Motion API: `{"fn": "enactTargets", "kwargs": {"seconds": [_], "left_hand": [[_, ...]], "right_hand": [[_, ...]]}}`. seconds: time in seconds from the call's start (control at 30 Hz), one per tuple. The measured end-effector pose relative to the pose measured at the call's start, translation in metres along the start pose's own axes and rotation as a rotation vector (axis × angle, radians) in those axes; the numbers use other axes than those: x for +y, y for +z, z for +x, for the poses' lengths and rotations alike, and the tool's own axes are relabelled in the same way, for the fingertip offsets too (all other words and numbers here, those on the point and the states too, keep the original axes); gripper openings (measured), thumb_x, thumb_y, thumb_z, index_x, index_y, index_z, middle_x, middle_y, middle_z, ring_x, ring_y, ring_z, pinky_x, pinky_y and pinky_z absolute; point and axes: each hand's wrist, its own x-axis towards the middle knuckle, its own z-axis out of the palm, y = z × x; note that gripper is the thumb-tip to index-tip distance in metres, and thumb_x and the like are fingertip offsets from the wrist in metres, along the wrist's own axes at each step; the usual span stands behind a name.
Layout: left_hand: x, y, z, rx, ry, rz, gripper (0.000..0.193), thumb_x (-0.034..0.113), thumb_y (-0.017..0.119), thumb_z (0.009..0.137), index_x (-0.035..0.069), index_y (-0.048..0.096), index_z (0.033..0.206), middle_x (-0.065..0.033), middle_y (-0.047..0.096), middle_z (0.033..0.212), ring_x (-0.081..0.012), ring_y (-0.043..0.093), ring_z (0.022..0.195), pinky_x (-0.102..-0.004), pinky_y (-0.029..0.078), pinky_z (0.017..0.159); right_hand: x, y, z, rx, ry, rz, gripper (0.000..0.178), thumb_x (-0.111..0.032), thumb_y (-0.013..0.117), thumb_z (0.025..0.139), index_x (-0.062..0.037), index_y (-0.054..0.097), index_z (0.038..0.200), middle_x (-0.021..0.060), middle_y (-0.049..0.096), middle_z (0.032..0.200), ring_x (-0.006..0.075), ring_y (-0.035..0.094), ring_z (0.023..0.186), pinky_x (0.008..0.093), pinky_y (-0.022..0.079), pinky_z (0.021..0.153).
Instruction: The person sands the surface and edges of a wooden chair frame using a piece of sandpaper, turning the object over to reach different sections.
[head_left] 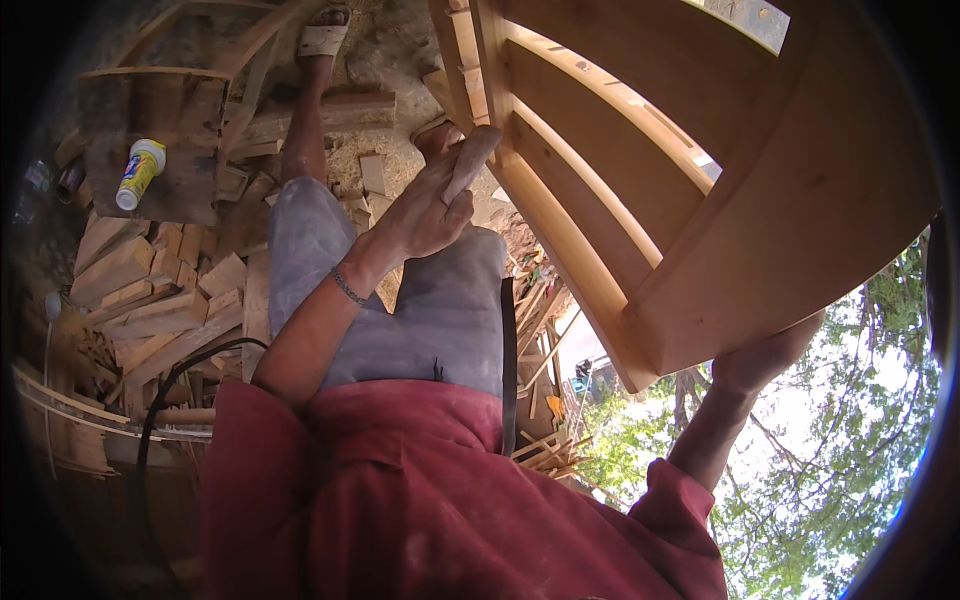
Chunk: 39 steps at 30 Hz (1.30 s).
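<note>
My left hand [425, 213] is closed around a flat, dusty brown piece [472, 163] that looks like folded sandpaper. The piece lies close to the near left rail of a large wooden frame [565, 240]; whether they touch I cannot tell. This frame slants across the upper right, with curved slats between its left rail and a broad, smooth side panel [770, 240]. At the panel's lower edge is my right hand [765, 358]. It reaches behind the panel, which hides its fingers.
Stacked wood offcuts [165, 285] lie at the left, below a yellow and white container [141, 174] on a dark wooden surface. A black cable [165, 400] curves down nearby. Sawdust and scraps cover the ground around my feet. Thin wood strips [545, 340] lie behind the frame.
</note>
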Motion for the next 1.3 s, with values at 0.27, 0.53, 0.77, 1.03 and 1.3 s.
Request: {"fn": "enactTargets", "kwargs": {"seconds": [0.27,0.53,0.77,1.03,1.3], "left_hand": [[0.010,0.060,0.040,0.064,0.346,0.111,0.065,0.013,0.055,0.083,-0.001,0.040,0.144,-0.0250,0.047,0.140,-0.0394,0.042,0.135,-0.0475,0.035,0.114],[0.079,0.091,0.056,0.122,0.608,-0.032,0.051,0.010,0.057,0.078,-0.003,0.054,0.127,-0.0233,0.059,0.119,-0.0375,0.056,0.117,-0.0492,0.042,0.107],[0.079,0.086,0.054,0.088,0.571,0.016,0.059,0.004,0.053,0.081,-0.005,0.043,0.138,-0.0259,0.058,0.124,-0.0407,0.054,0.122,-0.0473,0.041,0.111],[0.003,0.078,0.083,0.084,0.479,0.251,0.036,0.008,0.057,0.079,-0.006,0.059,0.112,-0.0196,0.064,0.107,-0.0351,0.061,0.105,-0.0458,0.052,0.094],[0.007,0.090,0.087,0.003,0.619,0.459,0.036,0.012,0.058,0.081,0.000,0.058,0.115,-0.0182,0.062,0.113,-0.0342,0.062,0.105,-0.0447,0.049,0.099]], "right_hand": [[-0.007,0.004,0.005,0.116,0.150,0.068,0.031,-0.024,0.039,0.106,0.0007,0.054,0.119,0.0081,0.060,0.106,0.0162,0.062,0.097,0.0326,0.054,0.085],[-0.018,0.011,0.004,0.082,0.081,0.045,0.045,-0.025,0.048,0.103,0.0005,0.044,0.140,0.0121,0.055,0.131,0.0197,0.055,0.119,0.0338,0.047,0.100],[-0.028,0.018,0.009,-0.061,0.117,0.353,0.037,-0.026,0.040,0.105,-0.0008,0.051,0.130,0.0088,0.058,0.115,0.0152,0.059,0.107,0.0304,0.049,0.092],[-0.034,0.019,0.004,0.036,0.067,0.152,0.043,-0.028,0.039,0.105,-0.0040,0.049,0.139,0.0097,0.058,0.122,0.0168,0.061,0.108,0.0304,0.051,0.093],[-0.012,0.006,0.006,-0.027,0.072,0.286,0.048,-0.034,0.038,0.107,-0.0009,0.047,0.140,0.0135,0.057,0.132,0.0208,0.059,0.116,0.0328,0.049,0.097]]}}
